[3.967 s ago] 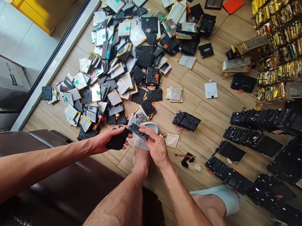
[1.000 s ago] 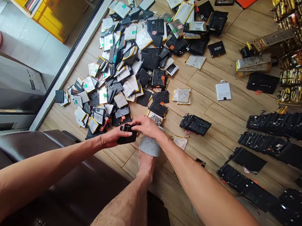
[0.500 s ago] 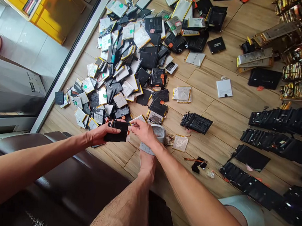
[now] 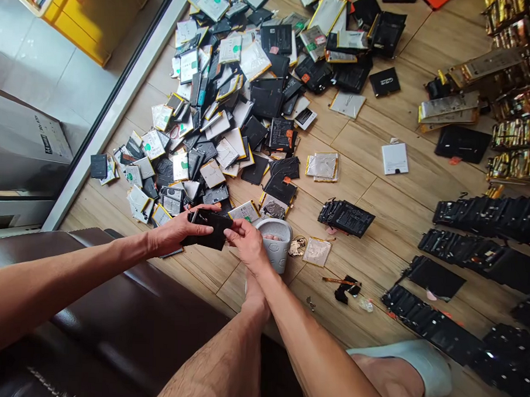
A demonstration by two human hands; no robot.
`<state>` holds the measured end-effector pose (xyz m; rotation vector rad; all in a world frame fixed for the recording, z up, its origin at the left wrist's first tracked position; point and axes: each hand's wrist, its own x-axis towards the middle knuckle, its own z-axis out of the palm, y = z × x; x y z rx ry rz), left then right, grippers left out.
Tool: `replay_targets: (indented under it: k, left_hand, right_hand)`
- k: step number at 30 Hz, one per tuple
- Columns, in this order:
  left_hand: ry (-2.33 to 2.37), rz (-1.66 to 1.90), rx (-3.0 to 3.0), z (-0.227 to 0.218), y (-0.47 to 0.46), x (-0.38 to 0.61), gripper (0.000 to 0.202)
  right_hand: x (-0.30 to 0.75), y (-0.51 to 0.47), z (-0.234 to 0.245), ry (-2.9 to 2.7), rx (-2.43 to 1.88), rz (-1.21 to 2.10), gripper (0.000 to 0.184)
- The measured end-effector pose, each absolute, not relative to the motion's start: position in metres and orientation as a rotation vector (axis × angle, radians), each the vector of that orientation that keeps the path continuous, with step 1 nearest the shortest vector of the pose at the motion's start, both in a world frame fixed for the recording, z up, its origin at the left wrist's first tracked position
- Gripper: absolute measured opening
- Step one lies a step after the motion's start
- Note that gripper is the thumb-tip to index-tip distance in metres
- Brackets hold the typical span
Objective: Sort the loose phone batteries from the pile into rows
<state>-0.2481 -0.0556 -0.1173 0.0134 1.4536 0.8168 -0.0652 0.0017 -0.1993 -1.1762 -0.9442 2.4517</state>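
Left hand (image 4: pixel 172 236) clamps black battery stack (image 4: pixel 208 231), long axis running left-right; right hand (image 4: pixel 247 246) pinches its right end.

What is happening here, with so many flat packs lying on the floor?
A person sits on a brown sofa and holds a flat black pack low over the wooden floor. The left hand grips it from the side and the right hand pinches its other end. Just beyond lies a big loose pile of mixed packs, black, white and silver. To the right, black packs lie in neat rows. A grey slipper is just below the right hand.
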Motion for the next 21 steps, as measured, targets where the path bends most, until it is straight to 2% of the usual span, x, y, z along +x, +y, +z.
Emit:
replay_targets:
  k: [3,5,9,12,14,18,21]
  left_hand:
    - [1.397,0.809,-0.065,-0.118,-0.056,-0.246,0.079]
    - [1.452,0.790,0.012,-0.114,-0.054,-0.246,0.076]
    - [1.663,0.716,0.338,-0.103,-0.045,-0.244,0.059]
    - [1.633,0.774,0.259,-0.100,-0.042,-0.235,0.062]
    - [1.529,0.883,0.073,-0.100,-0.042,-0.225,0.063]
    - [1.310,1.025,-0.162,-0.099,-0.044,-0.212,0.055]
    - [1.230,1.029,-0.259,-0.097,-0.045,-0.215,0.051]
  right_hand:
    - [-0.068,0.002,-0.197,-0.900,-1.104,2.490,0.027]
    - [-0.066,0.005,-0.192,-1.062,-1.122,2.383,0.022]
    - [-0.053,0.008,-0.176,-1.526,-1.118,1.935,0.011]
    - [-0.044,0.003,-0.163,-1.808,-0.980,1.501,0.012]
    - [-0.041,-0.003,-0.156,-1.929,-0.892,1.334,0.010]
    - [-0.041,-0.010,-0.148,-2.037,-0.852,1.239,0.005]
    - [-0.041,-0.006,-0.147,-1.988,-0.848,1.315,0.018]
